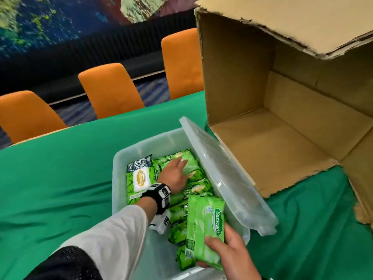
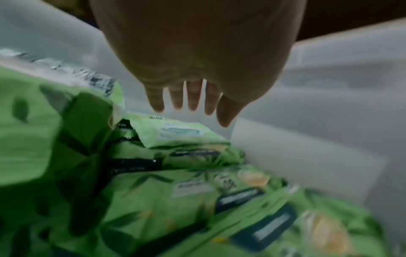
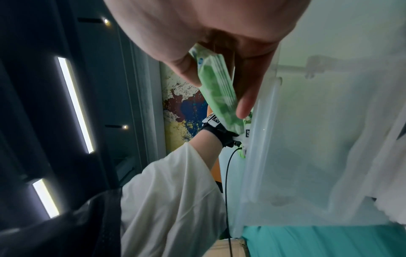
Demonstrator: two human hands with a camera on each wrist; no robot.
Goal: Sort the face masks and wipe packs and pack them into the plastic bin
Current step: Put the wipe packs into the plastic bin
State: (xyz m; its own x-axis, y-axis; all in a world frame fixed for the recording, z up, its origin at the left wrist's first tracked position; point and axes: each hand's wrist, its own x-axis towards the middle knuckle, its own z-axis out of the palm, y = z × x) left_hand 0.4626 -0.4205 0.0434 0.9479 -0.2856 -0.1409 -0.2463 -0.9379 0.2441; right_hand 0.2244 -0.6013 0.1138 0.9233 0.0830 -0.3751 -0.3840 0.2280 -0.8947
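Note:
A translucent plastic bin (image 1: 119,174) sits on the green table, holding several green wipe packs (image 1: 198,188). My left hand (image 1: 177,168) reaches into the bin with straight, spread fingers over a light green pack (image 1: 189,161) at the far end; the left wrist view shows the fingers (image 2: 193,99) just above that pack (image 2: 175,132). My right hand (image 1: 226,251) grips a light green Sanicare wipe pack (image 1: 203,225) upright over the bin's near right corner, thumb on its front. In the right wrist view the thumb and fingers pinch this pack (image 3: 217,90) edge-on. No face masks show.
The bin's clear lid (image 1: 226,178) leans on its right rim. A large empty cardboard box (image 1: 282,118) lies on its side at the right. A black-topped wipe pack (image 1: 139,176) lies at the bin's left. Orange chairs (image 1: 109,87) line the table's far edge.

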